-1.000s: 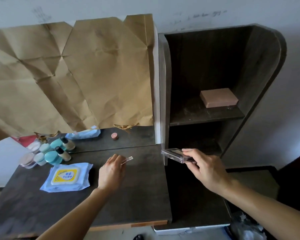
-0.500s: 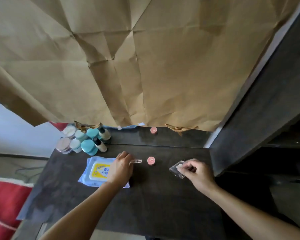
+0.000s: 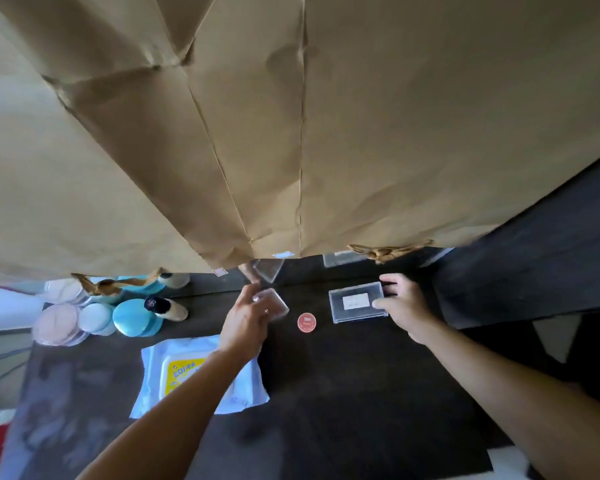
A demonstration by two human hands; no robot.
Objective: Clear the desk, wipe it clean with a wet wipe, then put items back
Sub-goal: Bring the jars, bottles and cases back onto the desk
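On the dark desk (image 3: 343,403), my right hand (image 3: 400,306) holds the right end of a clear rectangular plastic case (image 3: 355,303) that lies flat near the back. My left hand (image 3: 246,317) grips a small clear square case (image 3: 276,304) resting on the desk near the mirror's foot. A small round orange tin (image 3: 306,322) lies between the two cases. A blue wet wipe pack (image 3: 194,375) with a yellow label lies at the left, partly under my left forearm.
Crumpled brown paper (image 3: 291,116) covers the mirror and fills the upper view. Blue and pink round jars (image 3: 97,317) and a small dark-capped bottle (image 3: 168,308) stand at the back left. A dark shelf unit (image 3: 534,271) rises on the right.
The view dropped from the shelf to the desk. My right hand brought the clear case from the shelf side down flat onto the desk. My left hand moved its small case back toward the mirror.
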